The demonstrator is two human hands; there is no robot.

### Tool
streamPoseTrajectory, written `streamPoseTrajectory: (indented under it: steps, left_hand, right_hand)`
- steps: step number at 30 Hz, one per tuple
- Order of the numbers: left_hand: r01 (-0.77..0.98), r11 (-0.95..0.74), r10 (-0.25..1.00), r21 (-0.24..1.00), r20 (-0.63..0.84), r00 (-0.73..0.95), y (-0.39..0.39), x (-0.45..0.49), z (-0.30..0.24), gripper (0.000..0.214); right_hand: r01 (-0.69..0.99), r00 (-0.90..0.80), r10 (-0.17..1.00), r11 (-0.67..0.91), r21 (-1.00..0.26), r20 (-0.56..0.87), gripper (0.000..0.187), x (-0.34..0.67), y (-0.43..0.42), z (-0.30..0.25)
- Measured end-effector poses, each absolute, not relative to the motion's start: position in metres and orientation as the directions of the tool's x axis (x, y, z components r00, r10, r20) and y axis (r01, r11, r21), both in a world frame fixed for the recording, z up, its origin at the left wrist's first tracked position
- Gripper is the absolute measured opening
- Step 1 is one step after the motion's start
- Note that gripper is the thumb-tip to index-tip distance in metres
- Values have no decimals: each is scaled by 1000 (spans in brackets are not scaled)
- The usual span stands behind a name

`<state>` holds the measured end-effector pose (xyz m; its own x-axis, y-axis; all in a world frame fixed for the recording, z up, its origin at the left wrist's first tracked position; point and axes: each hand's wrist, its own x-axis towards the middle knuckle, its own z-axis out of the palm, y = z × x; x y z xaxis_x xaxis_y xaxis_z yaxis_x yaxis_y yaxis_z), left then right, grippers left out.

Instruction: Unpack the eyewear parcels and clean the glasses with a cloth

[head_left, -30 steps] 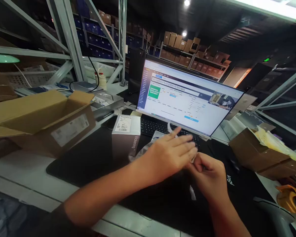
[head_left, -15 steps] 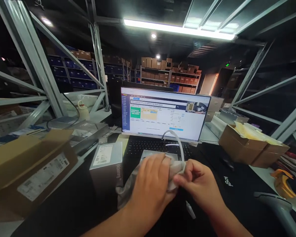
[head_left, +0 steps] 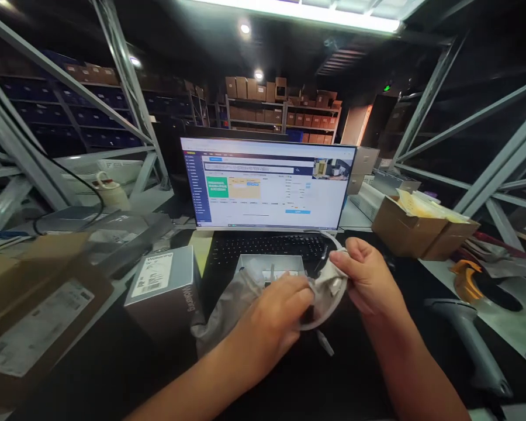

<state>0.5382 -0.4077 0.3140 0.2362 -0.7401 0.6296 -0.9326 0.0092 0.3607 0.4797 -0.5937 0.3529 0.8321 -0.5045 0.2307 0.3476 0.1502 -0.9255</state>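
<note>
A soft grey cloth pouch (head_left: pixel 230 307) lies in front of the keyboard. My left hand (head_left: pixel 278 313) is closed over it, its fingers bent around the gathered cloth. Pinched in my right hand (head_left: pixel 370 275) is the pouch's pale, bunched edge, with a white cord (head_left: pixel 333 310) curving below it. The cord's other part rises past my right fingers towards the keyboard. What the pouch contains is hidden. A small whitish tip (head_left: pixel 325 343) rests on the black mat below my hands. Behind my left hand stands an open grey box (head_left: pixel 294 263).
A closed grey box (head_left: pixel 162 292) stands left, beside an open cardboard carton (head_left: pixel 35 316). The keyboard (head_left: pixel 228 245) and monitor (head_left: pixel 263 193) are ahead. At right are a barcode scanner (head_left: pixel 464 333), a tape dispenser (head_left: pixel 467 280) and a carton of yellowish packets (head_left: pixel 407 225).
My right hand has moved up and away from my left, pulling the pouch's edge and cord outward. More of the open grey box shows. The view has tilted down and turned right.
</note>
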Motion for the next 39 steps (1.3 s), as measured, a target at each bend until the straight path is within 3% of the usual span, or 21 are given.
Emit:
streamPoseTrajectory:
  steps: [3, 6, 10, 13, 15, 19, 22, 25, 27, 30, 33, 36, 39]
  left_hand:
    - [-919, 7, -673, 394, 682, 287, -413, 538, 304, 48]
    - [-919, -60, -581, 391, 735, 350, -413, 538, 298, 44]
    - [-859, -152, -537, 490, 688, 488, -406, 540, 299, 43]
    - [-835, -168, -508, 524, 680, 528, -403, 543, 303, 41]
    - [-839, -160, -509, 520, 685, 521, -402, 544, 306, 41]
    - [-866, -130, -571, 483, 678, 464, -402, 545, 313, 34]
    - [-933, -119, -656, 341, 678, 331, -403, 546, 315, 33]
    - [-977, -89, -703, 194, 683, 199, -405, 547, 314, 35]
    - [-979, -145, -671, 143, 713, 204, -406, 547, 310, 32]
    - [-949, -294, -518, 115, 815, 259, -407, 547, 305, 20]
    - [-935, -334, -369, 118, 897, 245, -406, 546, 301, 14]
    - [-935, -324, -322, 145, 912, 253, -405, 547, 301, 13]
    - [-930, -352, -309, 109, 924, 225, -406, 547, 301, 10]
  right_hand:
    - [366, 839, -508, 262, -893, 195, 69, 491, -596, 347]
    - [408, 802, -545, 200, -891, 244, 63, 494, -579, 337]
    - [408, 710, -554, -180, -895, 435, 54, 484, -548, 324]
    - [477, 625, -407, -476, -739, 666, 53, 478, -531, 316]
    - [518, 603, -333, -527, -673, 725, 54, 477, -527, 313]
    - [475, 706, -392, -354, -805, 589, 60, 476, -543, 323]
    - [390, 805, -486, 4, -921, 339, 61, 476, -570, 339]
    - [340, 868, -479, 385, -858, 129, 67, 480, -588, 351]
    - [335, 877, -475, 492, -804, 75, 70, 483, -586, 352]
    - [406, 839, -530, 463, -788, 121, 67, 488, -560, 338]
    - [467, 757, -595, 207, -860, 268, 63, 488, -526, 313]
    - [471, 697, -605, -18, -882, 385, 62, 486, -510, 299]
    - [450, 775, -545, 124, -884, 318, 62, 487, -521, 310]
